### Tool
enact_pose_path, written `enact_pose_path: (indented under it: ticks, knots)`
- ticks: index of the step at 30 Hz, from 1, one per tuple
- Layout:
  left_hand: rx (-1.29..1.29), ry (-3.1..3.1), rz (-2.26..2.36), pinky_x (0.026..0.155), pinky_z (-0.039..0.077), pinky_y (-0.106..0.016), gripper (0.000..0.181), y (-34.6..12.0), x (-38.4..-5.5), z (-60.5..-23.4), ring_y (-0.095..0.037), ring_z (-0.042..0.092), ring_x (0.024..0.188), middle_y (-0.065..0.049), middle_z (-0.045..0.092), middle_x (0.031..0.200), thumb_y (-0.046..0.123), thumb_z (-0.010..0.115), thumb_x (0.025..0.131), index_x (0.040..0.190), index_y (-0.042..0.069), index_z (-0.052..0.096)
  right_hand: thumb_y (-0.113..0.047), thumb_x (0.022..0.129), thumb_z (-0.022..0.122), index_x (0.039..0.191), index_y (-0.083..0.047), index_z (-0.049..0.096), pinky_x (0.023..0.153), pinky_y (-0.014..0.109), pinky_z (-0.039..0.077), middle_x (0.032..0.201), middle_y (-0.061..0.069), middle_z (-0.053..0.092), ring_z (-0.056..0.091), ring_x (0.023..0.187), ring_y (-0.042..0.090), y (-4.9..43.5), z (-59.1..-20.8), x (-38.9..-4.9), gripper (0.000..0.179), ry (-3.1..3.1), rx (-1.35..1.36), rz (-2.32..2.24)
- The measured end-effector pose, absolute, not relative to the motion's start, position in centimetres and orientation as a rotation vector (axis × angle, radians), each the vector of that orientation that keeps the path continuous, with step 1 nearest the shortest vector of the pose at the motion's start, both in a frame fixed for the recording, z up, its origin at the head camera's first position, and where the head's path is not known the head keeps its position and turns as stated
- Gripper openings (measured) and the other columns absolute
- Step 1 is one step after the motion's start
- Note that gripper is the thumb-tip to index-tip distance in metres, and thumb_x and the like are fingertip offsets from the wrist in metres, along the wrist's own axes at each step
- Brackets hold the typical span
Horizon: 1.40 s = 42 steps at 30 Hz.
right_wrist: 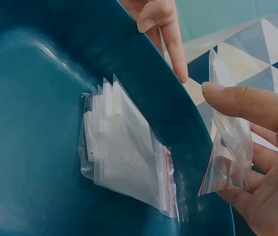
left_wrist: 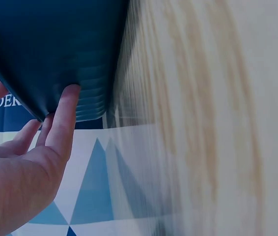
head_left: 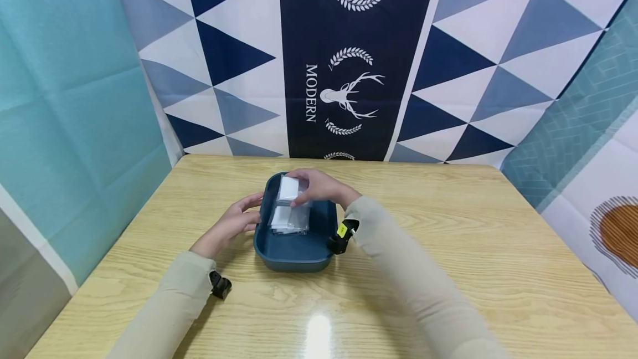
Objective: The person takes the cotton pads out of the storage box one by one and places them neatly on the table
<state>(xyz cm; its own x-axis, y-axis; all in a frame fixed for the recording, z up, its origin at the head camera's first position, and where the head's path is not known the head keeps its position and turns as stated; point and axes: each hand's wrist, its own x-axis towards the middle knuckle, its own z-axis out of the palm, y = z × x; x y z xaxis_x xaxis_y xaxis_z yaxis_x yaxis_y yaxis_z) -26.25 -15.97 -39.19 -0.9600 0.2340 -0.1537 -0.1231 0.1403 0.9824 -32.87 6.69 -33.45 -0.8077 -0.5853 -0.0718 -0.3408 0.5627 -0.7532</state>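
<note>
Head view: your left hand (head_left: 231,223) is at the left side of the blue bin (head_left: 296,247), and your right hand (head_left: 324,186) reaches over its far part. Right wrist view alone shows the red line along the edge of the clear bag (right_wrist: 231,147) in your right grip, pinched between thumb and fingers. Stacked bags (right_wrist: 126,142) lie inside the bin, left of its centre. Left wrist view alone shows your left grip relaxed, with extended fingers touching the bin's outer wall. Note the edges: the table's (head_left: 473,226) far edge runs just beyond the bin, against the patterned cloth (head_left: 239,43). Wide table surface extends right of the bin; bare bin floor shows nearer you than the stack.
</note>
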Motion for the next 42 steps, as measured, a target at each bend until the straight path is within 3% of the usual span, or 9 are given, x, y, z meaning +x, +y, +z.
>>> enact_pose_path:
  ticks: [21,28,42]
  knots:
    - [0.098,2.185,1.888,0.089,0.047,-0.039,0.064,-16.0,-26.1,-39.3,-0.030,0.053,0.110,-0.017,0.031,0.144,0.004,0.055,0.087,0.146,0.008,0.029,-0.010,0.073,0.079,0.135,-0.019,0.050,0.094,0.039,0.040,0.126,0.002,0.052,0.048,0.108,0.023,10.3,-32.4,-31.6,0.069,2.479,-0.770,-1.275]
    - [0.095,2.191,1.880,0.090,0.046,-0.041,0.063,-15.8,-26.2,-39.3,-0.029,0.053,0.109,-0.017,0.032,0.143,0.005,0.054,0.088,0.146,0.009,0.030,-0.011,0.071,0.080,0.136,-0.017,0.048,0.100,0.046,0.037,0.129,0.005,0.050,0.045,0.119,0.027,12.5,-32.3,-31.4,0.073,2.459,-0.809,-1.362]
    - [0.099,2.192,1.877,0.093,0.044,-0.043,0.063,-15.8,-26.2,-39.4,-0.032,0.051,0.114,-0.017,0.032,0.143,0.007,0.056,0.088,0.145,0.009,0.030,-0.010,0.071,0.080,0.137,-0.016,0.047,0.092,0.046,0.042,0.130,0.010,0.048,0.044,0.116,0.031,16.6,-31.7,-30.6,0.075,2.552,-0.717,-1.358]
